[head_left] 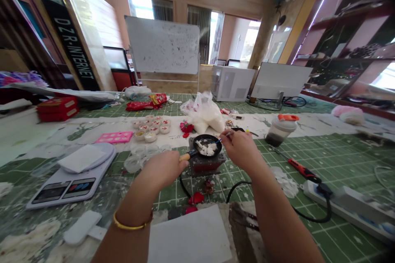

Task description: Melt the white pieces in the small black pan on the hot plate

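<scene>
Cluttered green cutting mat (333, 160) with a small black pan (206, 146) on a heater (205, 163) mid-table; left hand (163, 168) closed around its handle, right hand (240, 146) pinching a thin stick (222, 137) into white chunks (206, 148)

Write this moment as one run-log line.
left hand: grips pan handle | right hand: holds thin tool | black pan: white chunks inside, on small burner

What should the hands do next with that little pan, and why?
Probably a gentle stir, I think. The right hand holds a thin stirrer whose tip is in the lumpy white chunks piled in the small black pan. The pan sits on a small heater, and the left hand grips its wooden handle, steadying it.
</scene>
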Demonstrator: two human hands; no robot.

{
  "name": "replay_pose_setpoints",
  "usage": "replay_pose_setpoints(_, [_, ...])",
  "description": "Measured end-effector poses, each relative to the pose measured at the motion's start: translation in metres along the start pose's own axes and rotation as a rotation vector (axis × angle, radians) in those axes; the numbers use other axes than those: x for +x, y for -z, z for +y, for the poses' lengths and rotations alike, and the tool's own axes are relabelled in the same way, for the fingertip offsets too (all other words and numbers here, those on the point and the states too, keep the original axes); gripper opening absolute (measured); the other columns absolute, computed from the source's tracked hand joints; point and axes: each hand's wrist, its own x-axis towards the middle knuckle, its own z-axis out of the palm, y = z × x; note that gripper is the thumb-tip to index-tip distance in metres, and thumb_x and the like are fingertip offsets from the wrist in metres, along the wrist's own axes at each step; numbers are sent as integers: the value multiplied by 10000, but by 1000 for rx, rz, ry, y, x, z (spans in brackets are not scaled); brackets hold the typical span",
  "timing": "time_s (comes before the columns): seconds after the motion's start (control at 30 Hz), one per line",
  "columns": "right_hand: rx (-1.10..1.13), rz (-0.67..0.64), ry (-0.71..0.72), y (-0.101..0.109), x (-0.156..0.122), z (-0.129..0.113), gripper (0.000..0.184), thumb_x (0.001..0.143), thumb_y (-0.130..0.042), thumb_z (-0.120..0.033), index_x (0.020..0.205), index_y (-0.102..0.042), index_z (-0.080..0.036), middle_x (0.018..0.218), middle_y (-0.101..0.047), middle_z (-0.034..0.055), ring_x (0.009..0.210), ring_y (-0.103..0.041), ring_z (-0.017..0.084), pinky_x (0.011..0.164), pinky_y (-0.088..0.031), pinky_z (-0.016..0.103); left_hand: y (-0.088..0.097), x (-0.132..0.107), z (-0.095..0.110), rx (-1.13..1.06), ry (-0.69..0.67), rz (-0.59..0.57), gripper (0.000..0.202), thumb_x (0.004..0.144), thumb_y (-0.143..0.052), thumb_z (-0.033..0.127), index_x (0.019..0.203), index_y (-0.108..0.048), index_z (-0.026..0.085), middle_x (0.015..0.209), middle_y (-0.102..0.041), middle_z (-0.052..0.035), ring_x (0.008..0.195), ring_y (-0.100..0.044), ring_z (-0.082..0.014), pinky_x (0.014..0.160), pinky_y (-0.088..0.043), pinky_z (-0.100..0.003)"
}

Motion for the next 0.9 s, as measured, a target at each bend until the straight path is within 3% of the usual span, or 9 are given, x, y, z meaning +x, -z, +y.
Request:
replay_pose_setpoints(0.3, [154,-24,77,5,-4,-8,263,828,-356,-306,799,-594,-198,738,-636,26,728,-554,143,663,-312,243,1,0,2,-1,-12,2,408,778,-286,482,755,-562,183,793,-634,-82,669,-577,-212,532,-364,-277])
replay_pose_setpoints(0.67, [94,-45,37,4,-4,-10,285,829,-353,-311,771,-597,-176,673,-622,39,669,-539,144,622,-299,244,1,-1,1,-4,-7,-9,426,779,-276,500,772,-560,184,812,-637,-88,693,-577,-204,560,-374,-271])
replay_pose_setpoints(0.8, [197,-5,33,2,-4,-11,307,836,-330,-331,800,-604,-197,744,-635,26,709,-552,139,643,-307,238,2,-2,2,-18,-24,-14,432,784,-267,496,763,-565,183,813,-635,-86,687,-578,-202,553,-369,-266])
replay_pose_setpoints(0.9, [201,-53,52,2,-4,-12,285,824,-355,-330,801,-606,-196,728,-633,20,683,-549,137,631,-305,237,2,-2,3,-14,-14,-11,434,780,-272,497,767,-567,179,809,-635,-89,689,-580,-217,549,-371,-278])
